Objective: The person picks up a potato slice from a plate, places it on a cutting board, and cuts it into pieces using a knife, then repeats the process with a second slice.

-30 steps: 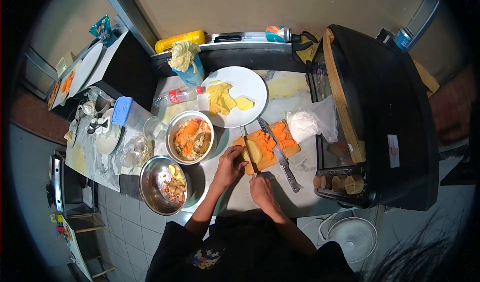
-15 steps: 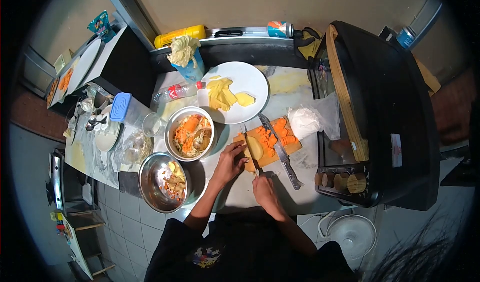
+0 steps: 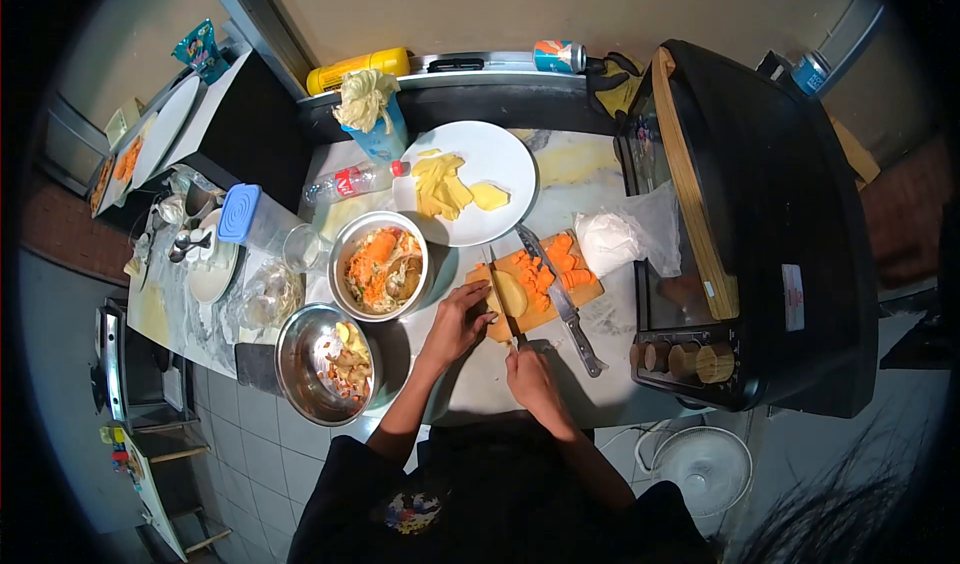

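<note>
My right hand (image 3: 530,376) is closed round the dark handle of a narrow knife (image 3: 500,292), whose blade lies across a pale yellow potato piece (image 3: 514,296) on the wooden board (image 3: 540,318). At the board's left end, the curled fingers of my left hand (image 3: 458,324) press on the potato's left side. Orange carrot pieces (image 3: 535,279) lie on the board's right half. A second, larger knife (image 3: 562,302) rests across the board beside them, with its handle toward me. Peeled slices (image 3: 440,186) sit on the white plate (image 3: 490,227) behind the board.
A white pot (image 3: 424,294) of shredded food and a steel bowl (image 3: 290,364) of peelings stand left. Behind them are a plastic bottle (image 3: 350,184) and a blue-lidded container (image 3: 262,222). A bag of white powder (image 3: 610,242) and a black oven (image 3: 790,234) stand right.
</note>
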Demonstrator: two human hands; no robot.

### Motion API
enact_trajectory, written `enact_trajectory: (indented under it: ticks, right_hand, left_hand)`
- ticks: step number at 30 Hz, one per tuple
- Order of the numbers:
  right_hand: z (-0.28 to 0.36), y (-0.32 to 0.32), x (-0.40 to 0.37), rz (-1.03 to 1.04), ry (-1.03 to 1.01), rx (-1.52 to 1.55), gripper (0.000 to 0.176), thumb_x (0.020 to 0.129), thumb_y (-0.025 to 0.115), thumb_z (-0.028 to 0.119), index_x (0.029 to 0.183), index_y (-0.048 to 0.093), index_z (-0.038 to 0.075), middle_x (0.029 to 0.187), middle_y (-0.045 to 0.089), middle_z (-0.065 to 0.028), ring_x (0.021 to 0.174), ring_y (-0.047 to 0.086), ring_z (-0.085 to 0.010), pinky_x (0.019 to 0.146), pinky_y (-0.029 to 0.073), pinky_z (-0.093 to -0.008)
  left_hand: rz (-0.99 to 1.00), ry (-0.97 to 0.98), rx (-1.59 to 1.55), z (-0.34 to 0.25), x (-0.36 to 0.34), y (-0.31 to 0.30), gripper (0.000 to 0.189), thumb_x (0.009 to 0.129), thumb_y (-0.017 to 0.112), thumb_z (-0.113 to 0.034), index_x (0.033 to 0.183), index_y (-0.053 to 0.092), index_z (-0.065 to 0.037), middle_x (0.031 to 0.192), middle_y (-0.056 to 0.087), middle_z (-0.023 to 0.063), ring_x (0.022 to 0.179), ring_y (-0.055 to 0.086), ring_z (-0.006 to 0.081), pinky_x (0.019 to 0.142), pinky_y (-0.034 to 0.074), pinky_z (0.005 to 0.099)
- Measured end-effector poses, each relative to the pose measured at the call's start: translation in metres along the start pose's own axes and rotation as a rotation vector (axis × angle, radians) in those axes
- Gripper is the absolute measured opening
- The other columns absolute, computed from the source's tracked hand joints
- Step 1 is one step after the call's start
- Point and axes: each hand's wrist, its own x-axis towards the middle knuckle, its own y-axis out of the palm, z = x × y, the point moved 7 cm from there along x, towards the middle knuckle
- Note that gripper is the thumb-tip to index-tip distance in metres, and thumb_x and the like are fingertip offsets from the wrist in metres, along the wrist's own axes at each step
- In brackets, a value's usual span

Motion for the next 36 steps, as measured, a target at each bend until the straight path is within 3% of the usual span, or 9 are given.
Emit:
enact_trajectory:
  ticks: [13,15,18,33,36]
  right_hand:
    - [0.001,-0.001,0.006,-0.056,-0.076,0.032,0.034,0.092,0.045,0.022,0.076,0.056,-0.006,0.070,0.057,-0.0301,0.071,0.057,-0.0480,0.063,0.044,-0.0533]
    - [0.004,-0.003,0.004,-0.065,-0.081,0.035,0.033,0.093,0.045,0.022,0.077,0.055,-0.006,0.070,0.057,-0.0299,0.071,0.057,-0.0479,0.062,0.044,-0.0532]
    - [0.005,-0.002,0.003,-0.071,-0.076,0.026,0.031,0.093,0.045,0.021,0.078,0.054,-0.005,0.070,0.057,-0.0294,0.070,0.057,-0.0476,0.060,0.044,-0.0532]
    - [0.011,0.000,0.000,0.005,0.038,-0.027,0.028,0.094,0.043,0.022,0.087,0.054,-0.003,0.072,0.058,-0.0289,0.071,0.057,-0.0476,0.060,0.044,-0.0539]
    - [0.009,0.002,0.000,-0.017,0.017,-0.049,0.027,0.093,0.044,0.021,0.087,0.053,-0.004,0.070,0.058,-0.0285,0.070,0.058,-0.0471,0.059,0.045,-0.0526]
  left_hand:
    - [-0.015,-0.047,-0.055,0.005,-0.003,0.000,0.039,0.073,0.071,-0.004,0.108,0.059,0.007,0.114,0.057,0.0194,0.099,0.060,0.0347,0.083,0.049,0.0366]
    - [0.027,-0.136,-0.134,0.007,-0.003,0.002,0.037,0.073,0.070,-0.003,0.108,0.060,0.006,0.113,0.058,0.0190,0.098,0.061,0.0338,0.082,0.049,0.0363]
    - [-0.018,-0.051,-0.073,0.003,-0.003,0.001,0.034,0.075,0.068,-0.001,0.106,0.059,0.009,0.110,0.058,0.0200,0.098,0.059,0.0347,0.083,0.049,0.0360]
    - [-0.016,0.010,-0.023,-0.001,-0.001,-0.001,0.030,0.076,0.065,0.002,0.105,0.060,0.008,0.109,0.058,0.0189,0.098,0.059,0.0346,0.084,0.048,0.0363]
    - [-0.043,-0.050,-0.092,0.003,-0.003,0.003,0.026,0.077,0.064,0.003,0.101,0.062,0.008,0.108,0.059,0.0186,0.096,0.060,0.0340,0.082,0.050,0.0359]
